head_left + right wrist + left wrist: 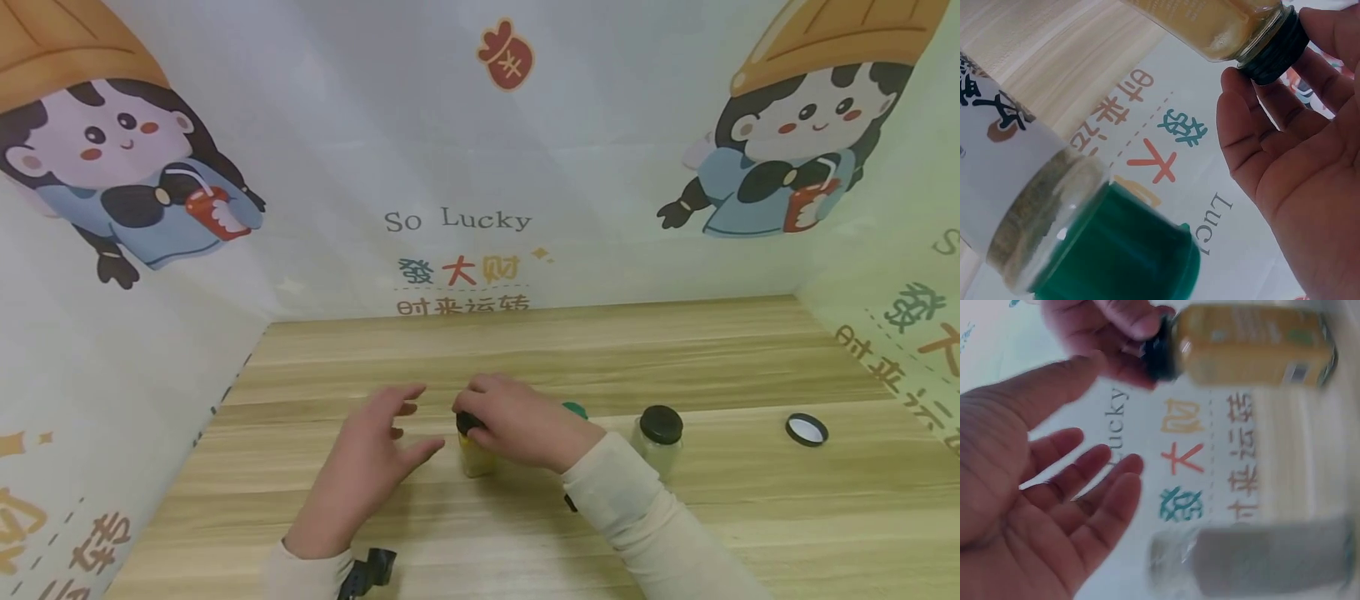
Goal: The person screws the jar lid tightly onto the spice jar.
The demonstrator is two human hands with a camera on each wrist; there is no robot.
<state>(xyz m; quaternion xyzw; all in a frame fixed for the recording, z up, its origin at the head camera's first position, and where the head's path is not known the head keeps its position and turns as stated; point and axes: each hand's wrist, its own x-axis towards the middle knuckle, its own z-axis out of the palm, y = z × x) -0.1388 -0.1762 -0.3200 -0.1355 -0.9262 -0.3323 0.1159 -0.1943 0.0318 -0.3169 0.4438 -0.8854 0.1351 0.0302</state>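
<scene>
A bottle with yellow contents (pixel 477 460) and a black cap (pixel 467 422) stands on the wooden table. My right hand (pixel 525 422) pinches its cap from above, with fingers and thumb around the rim, as the right wrist view shows on the cap (pixel 1275 53). To the left of that bottle, my left hand (pixel 367 462) is held apart from it, fingers spread and holding nothing. A green-capped container (pixel 1116 250) with a white label looms in the right wrist view; the right hand mostly hides it in the head view.
A clear jar (pixel 658 442) with a black lid stands right of the right forearm. Farther right lies a loose black lid (pixel 806 429), its white inside up. A blurred grey container (pixel 1260 559) appears low in the left wrist view. A printed cloth (pixel 465 167) walls the table.
</scene>
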